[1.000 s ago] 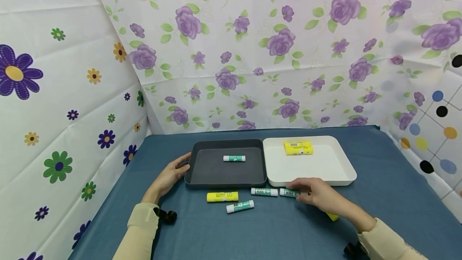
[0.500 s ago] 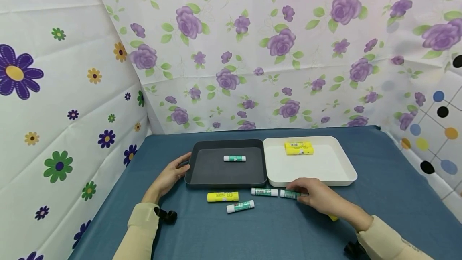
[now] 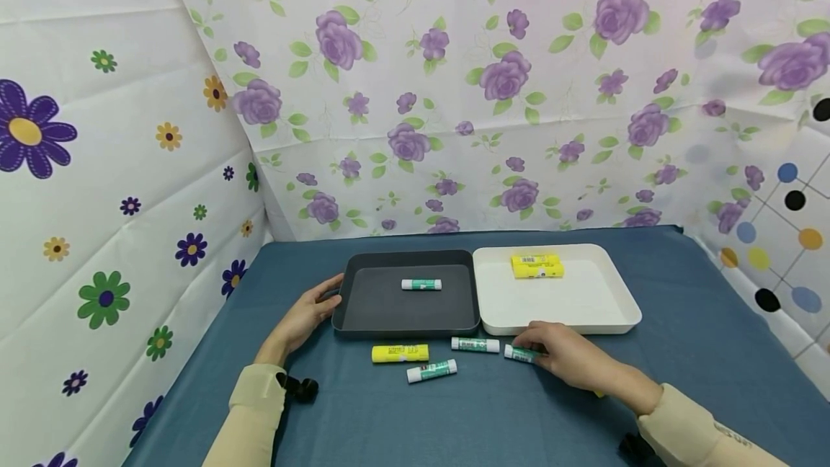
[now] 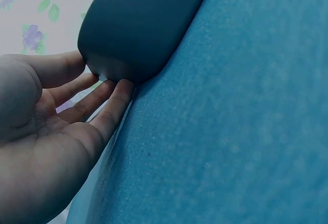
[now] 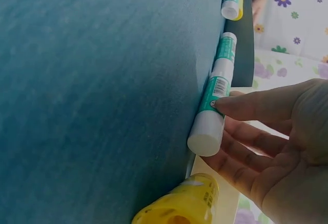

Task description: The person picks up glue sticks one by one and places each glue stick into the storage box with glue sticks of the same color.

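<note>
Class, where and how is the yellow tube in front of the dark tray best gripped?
Probably its middle, from above, pinching across its narrow width: the yellow tube lies on its side, and a slanted green tube sits near its right end.

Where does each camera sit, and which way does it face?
Head: on the head, facing forward and down at the dark tray and white tray; left hand, right hand and sleeves show.
Left wrist: on that wrist, facing the dark tray's end; left hand shows.
Right wrist: on that wrist, facing a pinched green stick; right hand shows, part of left hand beyond.
Head and right wrist share that green stick.
</note>
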